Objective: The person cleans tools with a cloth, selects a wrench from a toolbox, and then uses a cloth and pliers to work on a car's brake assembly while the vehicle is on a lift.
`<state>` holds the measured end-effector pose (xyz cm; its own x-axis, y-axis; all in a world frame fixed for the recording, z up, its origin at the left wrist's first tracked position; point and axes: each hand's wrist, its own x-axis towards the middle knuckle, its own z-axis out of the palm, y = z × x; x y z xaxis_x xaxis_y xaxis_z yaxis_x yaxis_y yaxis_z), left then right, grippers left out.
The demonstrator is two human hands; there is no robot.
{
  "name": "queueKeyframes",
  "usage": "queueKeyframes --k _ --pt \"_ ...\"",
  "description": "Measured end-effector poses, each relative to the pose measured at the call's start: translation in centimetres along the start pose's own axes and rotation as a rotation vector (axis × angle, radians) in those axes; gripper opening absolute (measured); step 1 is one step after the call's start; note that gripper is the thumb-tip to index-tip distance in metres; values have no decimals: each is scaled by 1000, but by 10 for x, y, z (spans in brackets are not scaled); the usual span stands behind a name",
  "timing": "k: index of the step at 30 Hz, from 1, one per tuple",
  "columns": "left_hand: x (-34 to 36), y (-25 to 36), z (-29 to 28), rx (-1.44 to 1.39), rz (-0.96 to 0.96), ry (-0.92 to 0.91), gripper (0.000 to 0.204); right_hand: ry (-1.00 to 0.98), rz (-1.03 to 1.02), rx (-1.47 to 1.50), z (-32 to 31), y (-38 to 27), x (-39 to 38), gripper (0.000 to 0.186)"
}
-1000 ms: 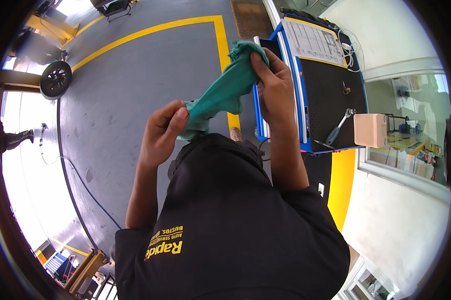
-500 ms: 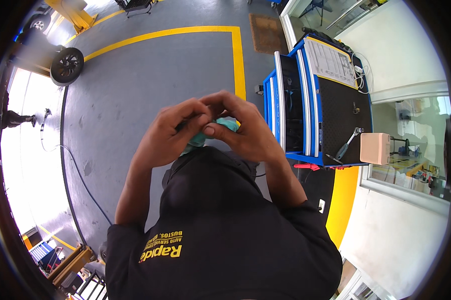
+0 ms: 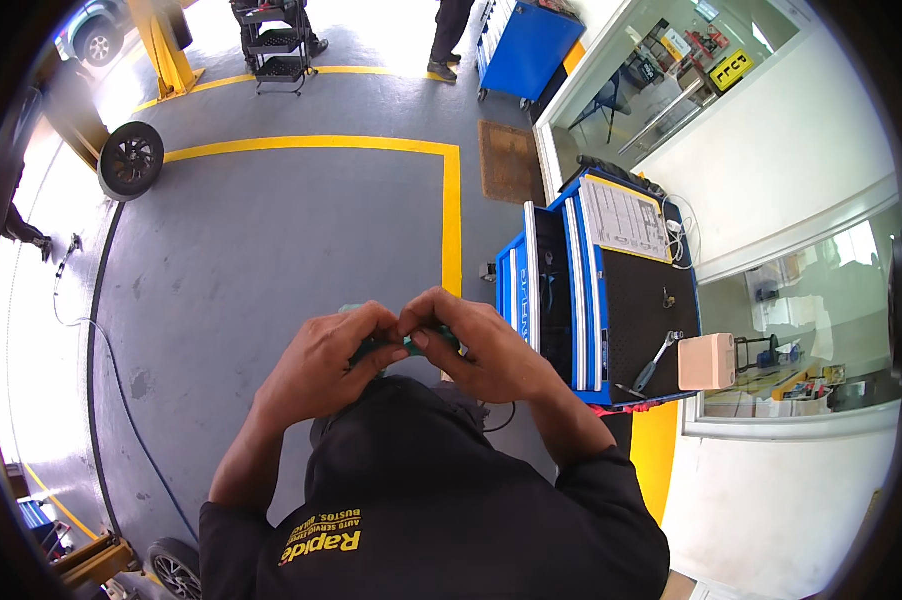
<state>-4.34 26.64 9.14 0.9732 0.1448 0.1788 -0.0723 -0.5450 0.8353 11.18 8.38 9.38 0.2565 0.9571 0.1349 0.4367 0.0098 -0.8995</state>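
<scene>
cloth left of near cabinet | left hand, right hand both pinching it, neither nearer | long axis hidden

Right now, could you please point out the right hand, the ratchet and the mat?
Right hand [image 3: 490,346], head view: its back.
Ratchet [image 3: 651,369], head view: its handle.
Mat [image 3: 509,162], head view: its middle.

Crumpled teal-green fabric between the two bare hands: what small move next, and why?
I'd probably ease the left hand and right hand slightly apart: their fingers are curled close together and cover most of the teal-green fabric, so little of its shape can be seen.
</scene>
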Motion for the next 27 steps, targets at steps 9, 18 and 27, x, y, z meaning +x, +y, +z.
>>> queueKeyframes --k 9,18,27 --pt "-10 12 -16 265 186 -9 21 35 -376 -742 -12 -28 -3 21" --pt "-54 36 -78 482 356 -165 38 -9 -705 -1087 -80 -57 -27 10" --pt "-6 -20 -97 426 -99 -15 30 448 -162 -794 -108 -5 -17 11"
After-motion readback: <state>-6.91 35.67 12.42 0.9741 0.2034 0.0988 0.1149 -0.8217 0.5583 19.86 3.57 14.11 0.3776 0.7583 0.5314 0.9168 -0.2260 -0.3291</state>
